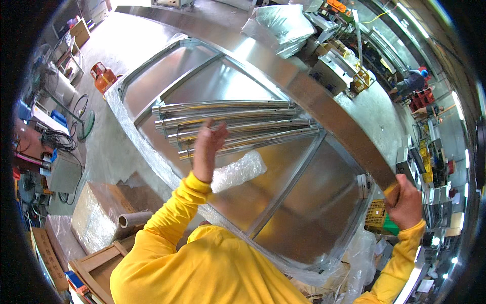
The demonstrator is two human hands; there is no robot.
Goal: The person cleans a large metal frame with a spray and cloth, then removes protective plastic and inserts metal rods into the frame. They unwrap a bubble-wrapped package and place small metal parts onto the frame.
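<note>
My right hand (405, 202) is closed around the near end of a long, flat metal strip (331, 104). The strip appears bent by the lens and spans the far side of a large stainless steel panel (324, 202) with crossbars. Over the panel my left hand (208, 147) is raised, fingers apart, holding nothing. Several shiny metal tubes (238, 121) lie side by side on the panel, just beyond and right of that hand. Next to my left wrist lies a bundle in bubble wrap (239, 171). Clear plastic wrap (144, 152) covers the panel's left edge.
A wrapped cardboard box (98, 218) and a cardboard tube (134, 219) stand at left. An orange gas cylinder (103, 77) is on the floor at far left. Yellow crates (377, 215) sit by my right hand. Another person (412, 83) is at far right.
</note>
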